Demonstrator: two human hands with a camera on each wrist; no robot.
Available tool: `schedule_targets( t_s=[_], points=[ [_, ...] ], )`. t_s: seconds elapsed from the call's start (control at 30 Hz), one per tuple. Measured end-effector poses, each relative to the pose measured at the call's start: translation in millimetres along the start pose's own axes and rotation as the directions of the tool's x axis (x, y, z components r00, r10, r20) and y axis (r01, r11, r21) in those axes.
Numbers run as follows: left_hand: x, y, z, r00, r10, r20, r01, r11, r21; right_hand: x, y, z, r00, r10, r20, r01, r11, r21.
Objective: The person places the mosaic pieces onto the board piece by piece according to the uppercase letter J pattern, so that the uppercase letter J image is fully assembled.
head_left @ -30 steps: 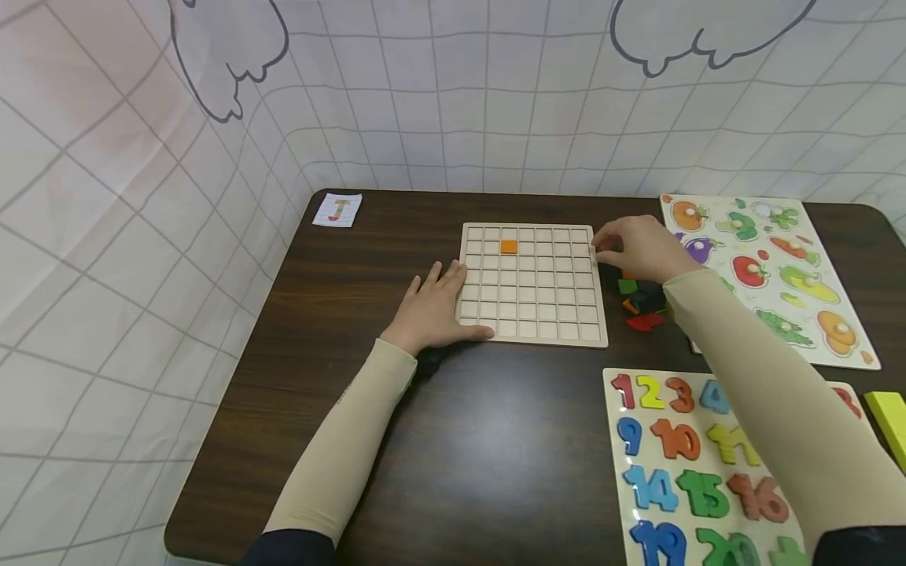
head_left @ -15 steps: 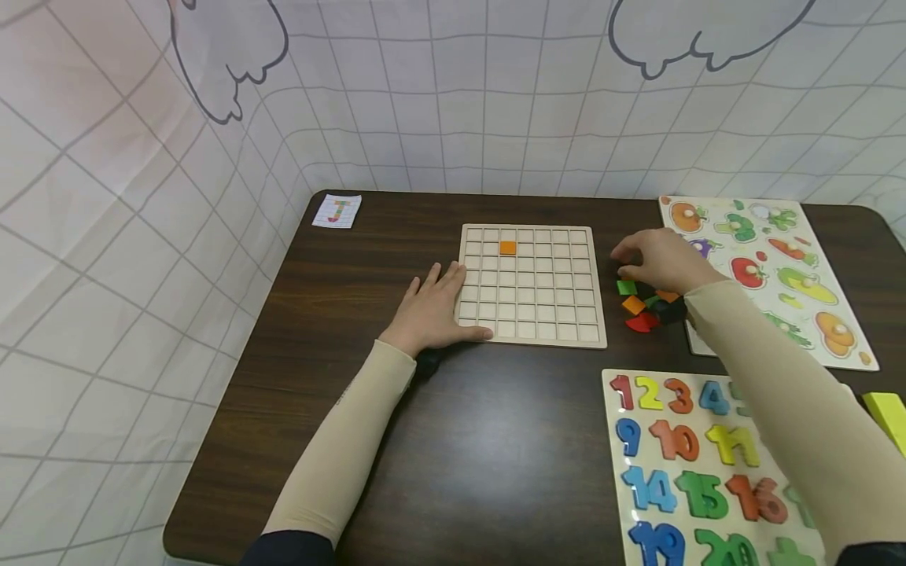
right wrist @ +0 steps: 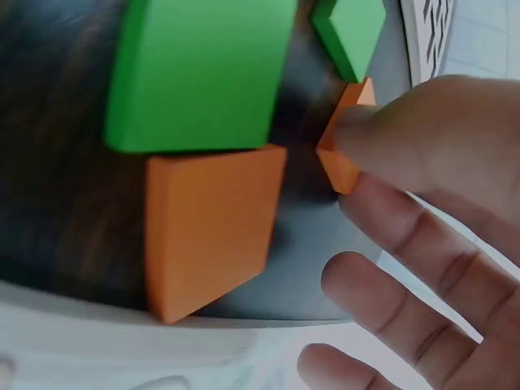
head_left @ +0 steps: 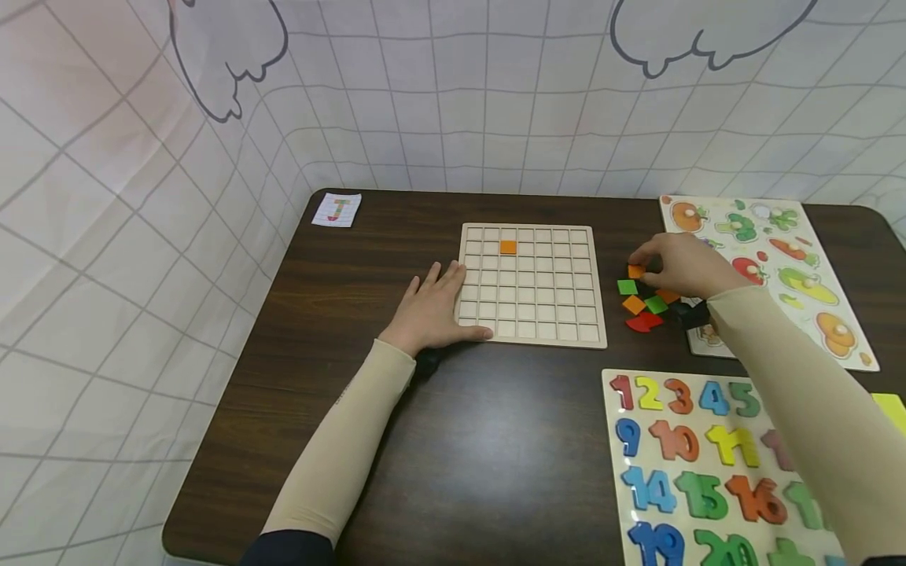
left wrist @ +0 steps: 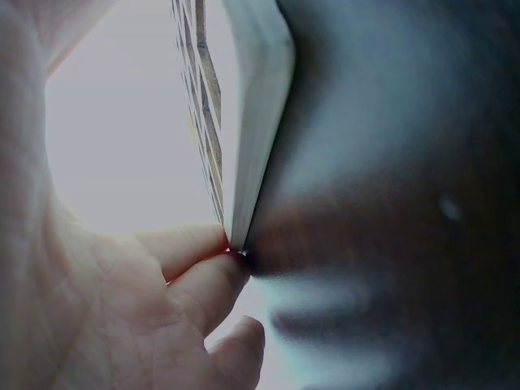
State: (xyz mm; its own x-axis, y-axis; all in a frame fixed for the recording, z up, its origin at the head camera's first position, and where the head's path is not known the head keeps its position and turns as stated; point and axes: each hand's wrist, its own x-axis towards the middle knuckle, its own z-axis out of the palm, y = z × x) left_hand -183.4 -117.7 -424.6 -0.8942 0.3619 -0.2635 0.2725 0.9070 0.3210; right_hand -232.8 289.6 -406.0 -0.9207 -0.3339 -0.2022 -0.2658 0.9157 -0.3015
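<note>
My left hand (head_left: 433, 310) rests spread at the left edge of a wooden grid board (head_left: 529, 341), its fingers and thumb touching the edge. In the left wrist view, fingertips (left wrist: 213, 280) meet the board's pale rim (left wrist: 258, 122). A single orange square (head_left: 508, 247) sits in a cell near the board's top. To the right of the board, my right hand (head_left: 688, 263) has thumb and index finger at an orange square tile (head_left: 636, 271). In the right wrist view, they pinch this orange tile (right wrist: 345, 166), and the thumb hides part of it.
Loose green (head_left: 627, 287), orange (head_left: 633, 305) and red (head_left: 642, 322) pieces lie below my right hand. A vegetable puzzle board (head_left: 793, 299) lies at the right, a number puzzle board (head_left: 637, 491) at the front. A small card with a J (head_left: 336, 210) lies at the far left.
My right hand has moved from the grid board's right edge, rightward and nearer, to the loose tiles, and now takes hold of an orange one. The left hand has stayed in place.
</note>
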Motion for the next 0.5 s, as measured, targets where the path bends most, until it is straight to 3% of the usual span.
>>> schedule_targets(
  t_s=[0.37, 0.5],
  points=[
    [-1.5, 0.8, -1.4, 1.0, -0.004, -0.014, 0.004, 1.0, -0.004, 4.2, -3.7, 0.4, 0.999, 0.019, -0.031, -0.019, 1.0, 0.009],
    [-1.7, 2.7, -0.5, 1.0, -0.002, -0.016, 0.002, 1.0, -0.005, 8.1, -11.4, -1.7, 0.998, -0.025, -0.057, 0.027, 0.999, 0.032]
  ],
)
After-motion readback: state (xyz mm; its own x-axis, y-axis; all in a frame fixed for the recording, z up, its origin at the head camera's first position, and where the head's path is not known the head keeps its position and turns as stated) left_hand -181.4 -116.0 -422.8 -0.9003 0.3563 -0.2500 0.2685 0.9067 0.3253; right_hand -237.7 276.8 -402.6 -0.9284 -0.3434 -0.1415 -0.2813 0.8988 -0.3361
